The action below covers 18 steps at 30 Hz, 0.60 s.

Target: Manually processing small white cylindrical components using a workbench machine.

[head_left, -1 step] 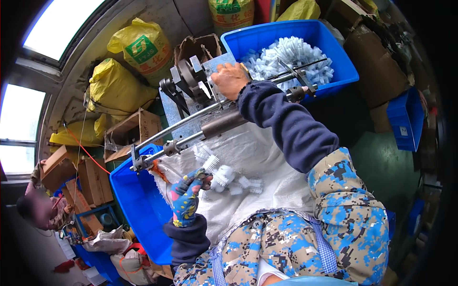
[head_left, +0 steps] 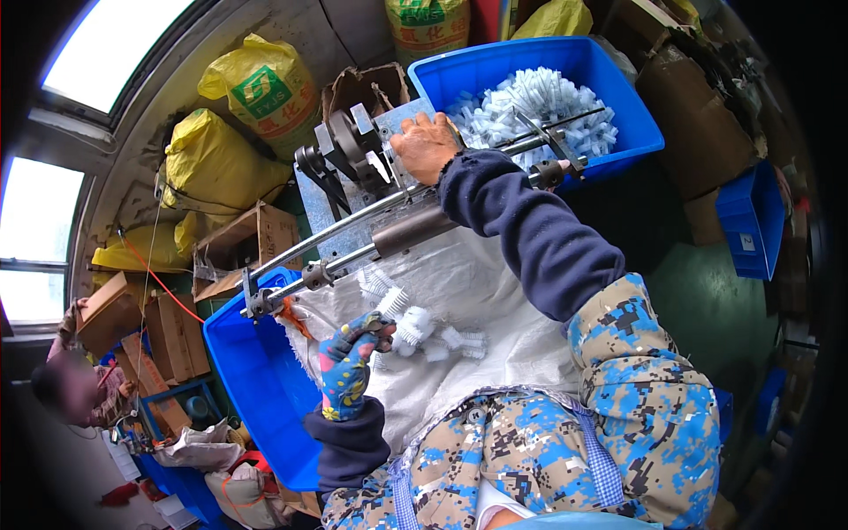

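Feeding step, by the look of it. Gloved left hand point(head_left: 346, 367) pinches one white brush point(head_left: 395, 305); more lie just beside it. Bare right hand point(head_left: 426, 146) presses flat on the machine point(head_left: 358, 146) (fingers together). Next move likely needs careful alignment.

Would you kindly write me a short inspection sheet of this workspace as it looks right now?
Surface: white woven sack spread over the lap.
Job's things: white brush pieces on the sack; more in the far blue bin; metal rod machine.
Clutter: yellow sacks, cardboard boxes.
Hands: left hand, gloved, pinches a brush piece; right hand, bare, rests on the machine.
Cables: orange cord at left.
Surroundings: near blue bin; another person at far left.
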Motion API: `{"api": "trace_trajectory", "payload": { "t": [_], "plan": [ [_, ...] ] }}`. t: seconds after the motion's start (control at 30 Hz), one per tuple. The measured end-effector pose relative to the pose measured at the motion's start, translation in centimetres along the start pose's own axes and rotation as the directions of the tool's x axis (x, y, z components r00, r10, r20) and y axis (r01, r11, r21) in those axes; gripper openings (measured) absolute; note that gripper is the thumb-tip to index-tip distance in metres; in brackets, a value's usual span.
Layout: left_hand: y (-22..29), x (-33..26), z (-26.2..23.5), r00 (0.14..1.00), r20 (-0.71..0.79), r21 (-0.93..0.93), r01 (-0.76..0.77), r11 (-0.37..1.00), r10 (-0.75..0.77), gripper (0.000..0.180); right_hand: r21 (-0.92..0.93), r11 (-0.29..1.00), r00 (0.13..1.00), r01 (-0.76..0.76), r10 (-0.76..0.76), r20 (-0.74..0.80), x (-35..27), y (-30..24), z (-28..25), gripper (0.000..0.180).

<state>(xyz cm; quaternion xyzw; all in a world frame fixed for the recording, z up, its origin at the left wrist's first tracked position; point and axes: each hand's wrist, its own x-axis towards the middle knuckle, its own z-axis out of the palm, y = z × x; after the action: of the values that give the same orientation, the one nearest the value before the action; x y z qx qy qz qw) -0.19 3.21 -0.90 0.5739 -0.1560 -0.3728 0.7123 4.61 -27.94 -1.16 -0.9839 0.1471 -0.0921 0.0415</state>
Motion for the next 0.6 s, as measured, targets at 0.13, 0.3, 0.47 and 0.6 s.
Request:
{"api": "trace_trajectory", "payload": {
  "t": [0.13, 0.3, 0.47, 0.6],
  "plan": [
    [0.0, -0.1, 0.9, 0.997, -0.079, 0.001, 0.012, 1.000, -0.012, 0.039, -0.062, 0.996, 0.998, -0.057, 0.058, 0.004, -0.3, 1.0, 1.3, 0.032],
    [0.1, -0.7, -1.2, 0.994, -0.105, -0.077, -0.036, 0.996, 0.028, 0.032, -0.068, 0.993, 0.991, -0.096, 0.088, -0.103, -4.6, 1.6, 0.8, 0.053],
    [0.7, 0.3, 1.4, 0.997, -0.028, -0.075, -0.069, 0.995, 0.067, 0.032, -0.062, 0.994, 0.985, -0.094, 0.083, -0.152, -3.6, -0.4, 1.7, 0.055],
    [0.6, -0.1, 1.0, 0.995, -0.050, -0.050, -0.093, 0.994, 0.090, 0.029, 0.002, 0.997, 0.994, -0.081, 0.081, -0.069, -3.0, -3.1, 1.5, 0.046]
  ]
}}
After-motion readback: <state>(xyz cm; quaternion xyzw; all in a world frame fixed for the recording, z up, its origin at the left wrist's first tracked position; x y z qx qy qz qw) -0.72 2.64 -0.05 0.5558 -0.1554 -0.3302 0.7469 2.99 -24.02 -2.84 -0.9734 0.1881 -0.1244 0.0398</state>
